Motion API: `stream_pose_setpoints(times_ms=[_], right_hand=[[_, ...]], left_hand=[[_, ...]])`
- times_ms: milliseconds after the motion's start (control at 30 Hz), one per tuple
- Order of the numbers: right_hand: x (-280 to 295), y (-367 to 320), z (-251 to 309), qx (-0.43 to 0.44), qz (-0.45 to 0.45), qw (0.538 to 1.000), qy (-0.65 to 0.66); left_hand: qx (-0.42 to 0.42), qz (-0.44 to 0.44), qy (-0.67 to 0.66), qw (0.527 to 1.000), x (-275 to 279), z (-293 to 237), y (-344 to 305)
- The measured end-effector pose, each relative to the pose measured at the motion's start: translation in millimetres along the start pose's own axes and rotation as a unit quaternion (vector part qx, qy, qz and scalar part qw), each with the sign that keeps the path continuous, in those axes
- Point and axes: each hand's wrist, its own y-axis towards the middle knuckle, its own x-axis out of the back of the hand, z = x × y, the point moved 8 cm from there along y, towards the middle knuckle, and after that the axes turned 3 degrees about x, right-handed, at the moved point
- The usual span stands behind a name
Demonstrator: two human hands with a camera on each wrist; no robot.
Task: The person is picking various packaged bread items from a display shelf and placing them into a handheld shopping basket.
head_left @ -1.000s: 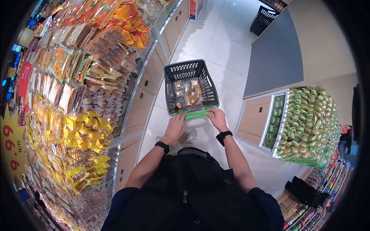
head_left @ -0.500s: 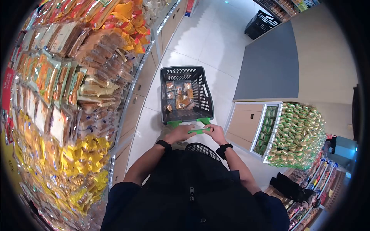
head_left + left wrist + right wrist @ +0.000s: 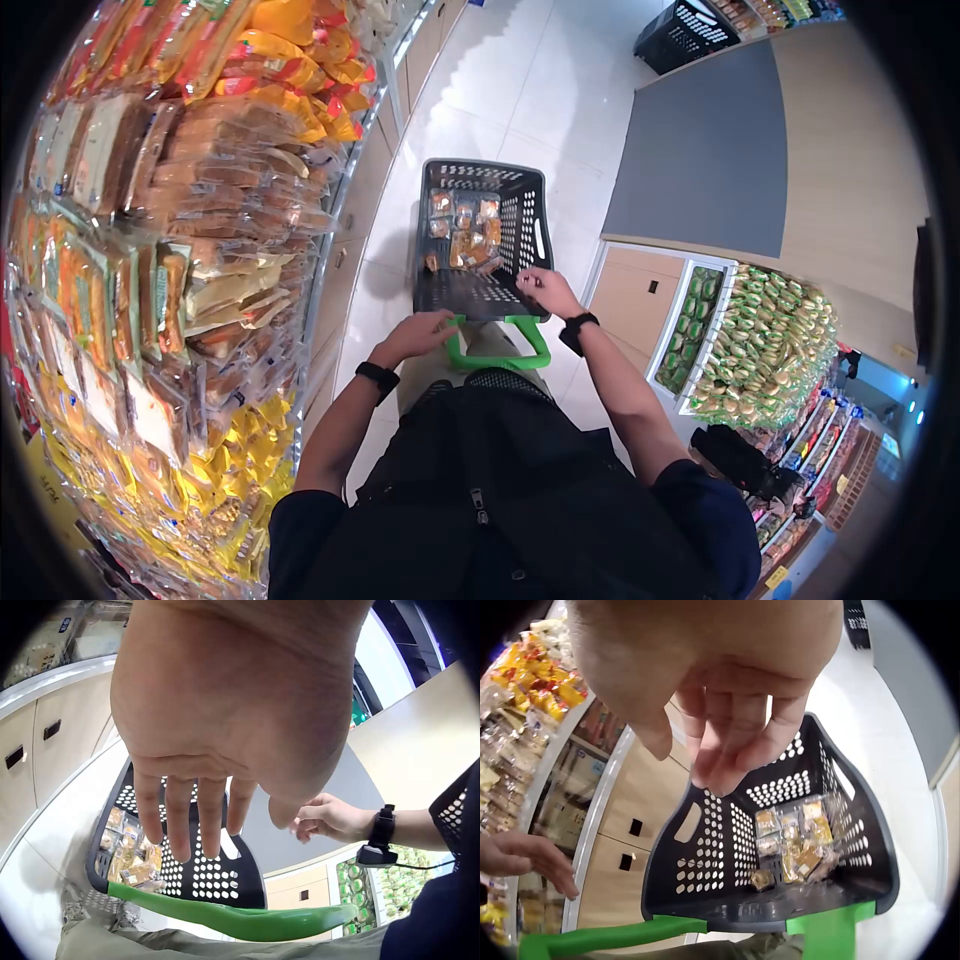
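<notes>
Editor: How are the hands posed, seen from the head?

Reporter: A person in dark clothing, a black band (image 3: 377, 376) on each wrist, holds both hands apart at the near side of a black basket (image 3: 485, 178). The left hand (image 3: 415, 335), fingers extended, is beside the left end of the green handle (image 3: 510, 361); whether they touch cannot be told. The right hand (image 3: 548, 290), fingers loosely bent and gripping nothing, is at the near right corner.

Editor: And the basket and surroundings?

Reporter: The basket lies just ahead of both hands, its handle toward the person, wrapped snacks (image 3: 475, 240) inside. Around it spreads a pale tiled floor (image 3: 480, 100), with packaged breads (image 3: 220, 170) stacked at left, a grey panel (image 3: 700, 150) and green-trimmed packets (image 3: 770, 340) at right.

Editor: The left wrist view?

Reporter: Four straight fingers of the left hand point down, the thumb apart, with the palm bare. The basket shows behind them, the handle crossing below; cabinet doors (image 3: 67, 724) stand at left.

Editor: And the right wrist?

Reporter: Bent fingers of the right hand hang before the basket, clasping nothing, the snacks lower down; the left hand appears at the left edge, above the handle. Cabinet fronts and bagged goods line the left.
</notes>
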Motion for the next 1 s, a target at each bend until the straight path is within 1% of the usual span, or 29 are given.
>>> stream_pose_setpoints(times_ms=[33,67,100,167,200,233,267,300,333,367,400,433,500,533,567,600,633,700,767,800,833,900,933,1000], right_hand=[[-6,21,-23,-0.001,-0.017,1.0,0.018],[-9,37,-34,-0.026,0.003,0.999,0.027],[-18,51,-54,-0.055,0.022,0.997,0.042],[-46,84,-99,-0.081,0.047,0.995,-0.029],[-54,96,-109,-0.136,0.091,0.986,-0.039],[-64,118,-128,-0.109,0.066,0.988,-0.087],[-72,137,-145,-0.143,0.071,0.986,-0.046],[-85,158,-172,-0.177,0.075,0.981,-0.004],[-100,179,-196,-0.179,0.044,0.983,0.019],[-102,193,-205,-0.19,0.051,0.98,0.029],[-99,204,-207,-0.236,0.067,0.966,0.076],[-104,218,-215,-0.278,0.085,0.949,0.12],[-127,253,-256,-0.248,0.081,0.965,0.039],[-134,262,-277,-0.253,0.091,0.963,-0.007],[-142,275,-289,-0.259,0.096,0.961,-0.006],[-154,300,-287,-0.173,0.115,0.975,-0.078],[-168,310,-292,-0.095,0.138,0.974,-0.15],[-197,330,-322,-0.13,0.081,0.984,-0.092],[-210,349,-325,-0.157,0.093,0.981,-0.065],[-218,356,-335,-0.179,0.096,0.978,-0.04],[-224,367,-341,-0.183,0.097,0.978,-0.037],[-234,392,-360,-0.157,0.051,0.979,-0.121],[-246,405,-373,-0.159,0.056,0.979,-0.118],[-267,427,-392,-0.129,0.068,0.978,-0.148]], left_hand=[[-0.005,0.006,0.024,1.0,7,-15,8],[-0.009,0.012,0.047,0.999,11,-24,20],[-0.004,0.022,0.047,0.999,11,-22,30],[-0.055,-0.016,0.03,0.998,17,-23,56],[-0.082,-0.058,0.022,0.995,24,-17,69],[-0.077,-0.048,0.023,0.996,23,-4,79],[-0.005,-0.103,0.003,0.995,41,15,92],[0.066,-0.158,-0.017,0.985,60,31,109],[0.077,-0.145,-0.015,0.986,60,38,123],[0.085,-0.19,-0.013,0.978,68,44,133],[0.094,-0.234,-0.009,0.968,75,51,142],[0.106,-0.226,-0.007,0.968,71,57,152],[0.069,-0.243,-0.022,0.967,65,55,166],[0.075,-0.247,-0.016,0.966,57,57,173],[0.08,-0.241,-0.019,0.967,55,63,181],[0.068,-0.26,0.003,0.963,55,67,189],[0.057,-0.269,0.017,0.961,47,71,197],[0.055,-0.274,0.003,0.96,34,91,209],[0.091,-0.256,0.047,0.961,25,115,218],[0.098,-0.259,0.077,0.958,20,115,221],[0.098,-0.255,0.077,0.959,16,121,224],[0.074,-0.248,0.142,0.955,7,126,229],[0.064,-0.26,0.13,0.955,5,131,229],[0.06,-0.257,0.132,0.955,4,134,232]])
